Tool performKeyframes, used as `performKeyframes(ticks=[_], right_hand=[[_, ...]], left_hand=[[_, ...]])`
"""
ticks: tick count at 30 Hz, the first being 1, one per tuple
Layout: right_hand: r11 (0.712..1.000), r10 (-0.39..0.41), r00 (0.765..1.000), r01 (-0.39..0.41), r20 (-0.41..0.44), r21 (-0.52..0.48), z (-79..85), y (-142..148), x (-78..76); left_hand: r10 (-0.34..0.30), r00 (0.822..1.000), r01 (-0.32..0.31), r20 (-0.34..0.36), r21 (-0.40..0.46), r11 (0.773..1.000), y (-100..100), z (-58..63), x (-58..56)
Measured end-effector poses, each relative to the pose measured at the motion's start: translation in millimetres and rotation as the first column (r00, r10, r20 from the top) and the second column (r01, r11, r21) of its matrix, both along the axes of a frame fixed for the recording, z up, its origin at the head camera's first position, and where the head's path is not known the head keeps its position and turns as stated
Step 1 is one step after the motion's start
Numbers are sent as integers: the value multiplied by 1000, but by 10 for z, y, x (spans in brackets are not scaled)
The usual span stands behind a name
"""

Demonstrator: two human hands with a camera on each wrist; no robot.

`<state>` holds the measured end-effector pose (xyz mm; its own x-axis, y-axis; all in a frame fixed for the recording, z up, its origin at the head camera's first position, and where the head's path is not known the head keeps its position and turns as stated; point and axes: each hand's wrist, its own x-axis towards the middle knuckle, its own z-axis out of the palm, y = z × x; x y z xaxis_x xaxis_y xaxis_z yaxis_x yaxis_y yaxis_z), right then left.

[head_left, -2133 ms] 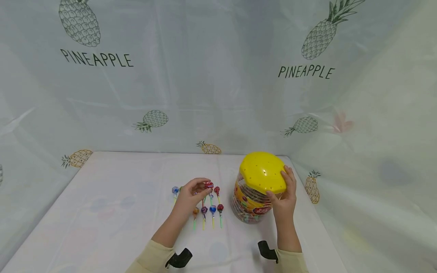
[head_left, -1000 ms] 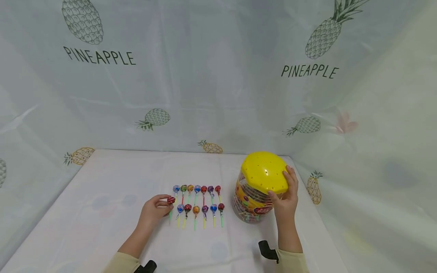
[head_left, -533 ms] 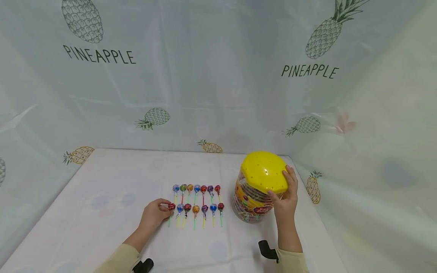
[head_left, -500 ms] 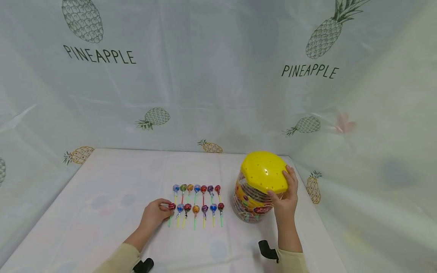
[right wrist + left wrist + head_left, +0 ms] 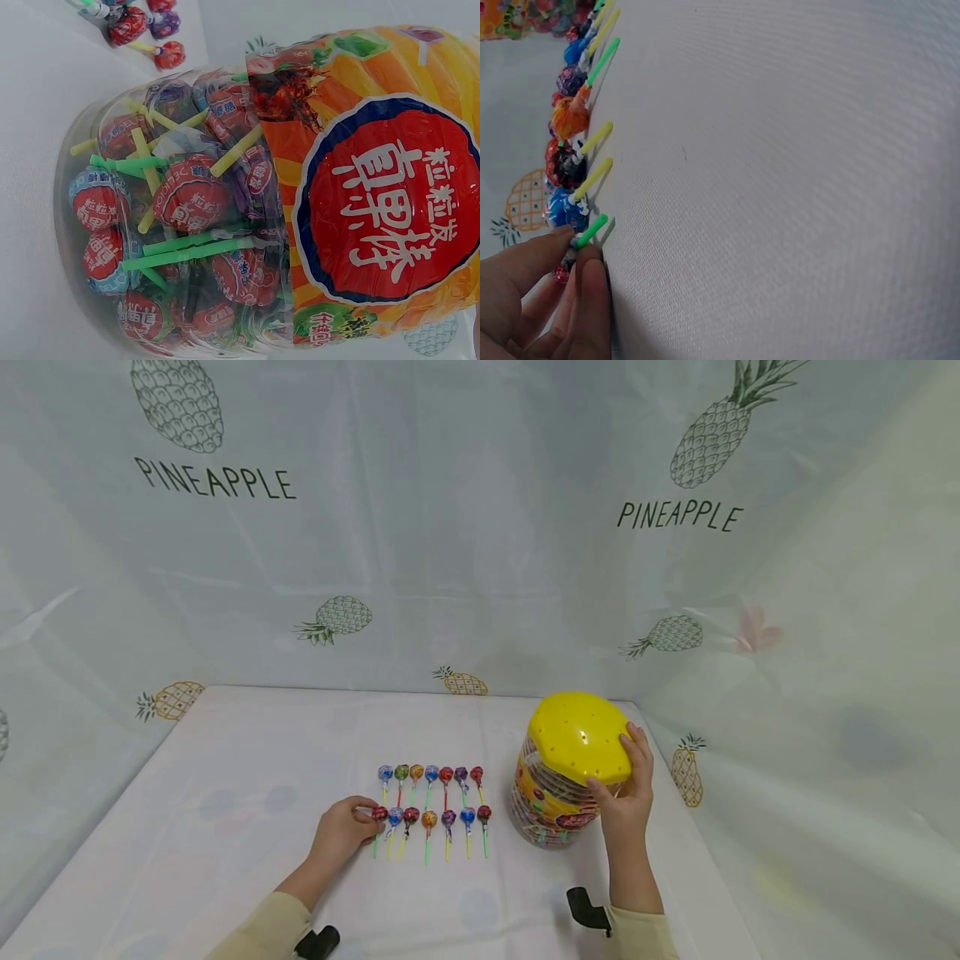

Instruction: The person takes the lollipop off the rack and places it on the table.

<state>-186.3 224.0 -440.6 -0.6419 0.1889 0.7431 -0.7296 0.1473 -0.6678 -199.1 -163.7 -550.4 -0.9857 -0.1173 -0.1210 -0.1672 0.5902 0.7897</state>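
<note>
My left hand (image 5: 341,833) pinches a red-wrapped lollipop (image 5: 379,813) at the left end of the nearer of two lollipop rows. In the left wrist view its green stick (image 5: 592,231) sticks out past the thumb and fingertips, and the fingers partly cover its wrapped head. A blue lollipop (image 5: 564,208) lies right beside it. My right hand (image 5: 630,785) grips the yellow lid (image 5: 577,735) of a big clear jar (image 5: 551,814), thumb at the front and fingers on the right side. Through the jar's wall (image 5: 187,195) several lollipops show. The right hand is hidden in the right wrist view.
A farther row of lollipops, with a green one (image 5: 402,772) among them, lies parallel to the nearer row, between the left hand and the jar. The white-covered table (image 5: 247,793) meets a pineapple-print curtain (image 5: 480,527) at the back.
My left hand has carried the red lollipop leftward and down from over the rows to the nearer row's left end, lately shifting it slightly right. The right hand stays on the lid.
</note>
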Motion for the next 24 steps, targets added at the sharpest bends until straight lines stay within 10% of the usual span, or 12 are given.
performKeyframes(ticks=[24], right_hand=[[999, -24, 999, 23, 22, 32, 13, 0, 12]], left_hand=[[-29, 999, 33, 42, -90, 995, -77, 102, 81]])
